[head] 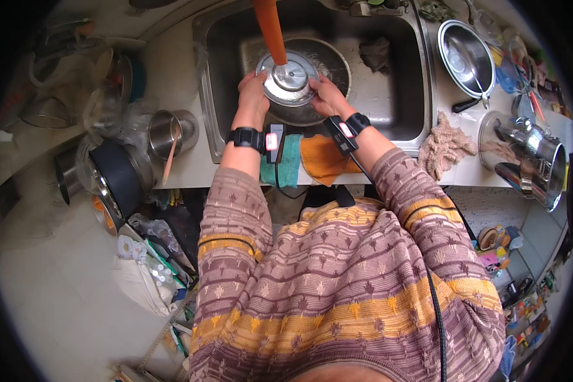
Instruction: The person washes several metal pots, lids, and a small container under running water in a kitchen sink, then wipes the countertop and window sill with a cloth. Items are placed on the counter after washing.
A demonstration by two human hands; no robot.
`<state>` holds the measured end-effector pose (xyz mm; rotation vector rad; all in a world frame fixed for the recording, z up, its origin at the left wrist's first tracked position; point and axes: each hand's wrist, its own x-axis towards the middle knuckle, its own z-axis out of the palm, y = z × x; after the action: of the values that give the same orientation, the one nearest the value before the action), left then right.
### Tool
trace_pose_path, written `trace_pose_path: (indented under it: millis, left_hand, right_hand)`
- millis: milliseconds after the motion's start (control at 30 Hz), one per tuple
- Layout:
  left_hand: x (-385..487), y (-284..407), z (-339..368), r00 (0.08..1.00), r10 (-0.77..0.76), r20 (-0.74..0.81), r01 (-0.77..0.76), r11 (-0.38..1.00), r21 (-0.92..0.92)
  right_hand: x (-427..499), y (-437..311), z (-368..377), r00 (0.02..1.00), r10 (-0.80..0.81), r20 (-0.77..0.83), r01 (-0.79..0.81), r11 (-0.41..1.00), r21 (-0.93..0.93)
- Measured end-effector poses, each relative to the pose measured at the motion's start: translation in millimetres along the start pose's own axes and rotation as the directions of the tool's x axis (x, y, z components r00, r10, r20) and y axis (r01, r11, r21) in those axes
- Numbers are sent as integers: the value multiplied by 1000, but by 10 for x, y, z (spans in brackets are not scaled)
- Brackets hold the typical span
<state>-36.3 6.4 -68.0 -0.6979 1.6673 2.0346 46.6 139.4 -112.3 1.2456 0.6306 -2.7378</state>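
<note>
Both hands hold a round metal lid (pixel 290 98) with a clear or pale rim by its opposite edges, above a large metal basin (pixel 336 52) in the steel sink. My left hand (pixel 254 93) grips the lid's left edge. On the right edge is my right hand (pixel 327 95), thumb on top. Water runs from an orange hose or spout (pixel 270 31) onto the lid. The basin holds water, and the lid hides part of it.
A dark cloth (pixel 376 55) lies in the sink (pixel 387 102). Teal (pixel 286 160) and orange cloths (pixel 322 157) hang over the front edge. At left stand a steel pot (pixel 164 133) and stacked cookware; at right, a metal pan (pixel 465 59), a beige cloth (pixel 444 148) and steel vessels (pixel 530 153).
</note>
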Motion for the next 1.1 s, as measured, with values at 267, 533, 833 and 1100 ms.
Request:
trace_pose_path:
  millis: [267, 533, 833, 1100]
  left_hand:
    - [-102, -70, 125, 970, 228, -81, -237, 961, -141]
    - [-152, -213, 425, 922, 298, 246, -349, 916, 200]
    - [-640, 18, -82, 805, 300, 512, -576, 188, 796]
    - [-470, 102, -115, 821, 285, 495, -562, 249, 789]
  right_hand:
    - [306, 304, 320, 946, -223, 235, 317, 782, -537]
    - [-55, -14, 243, 929, -300, 218, 370, 802, -469]
    - [-140, 222, 470, 989, 65, 130, -64, 998, -11]
    - [129, 239, 482, 956, 72, 284, -81, 997, 20]
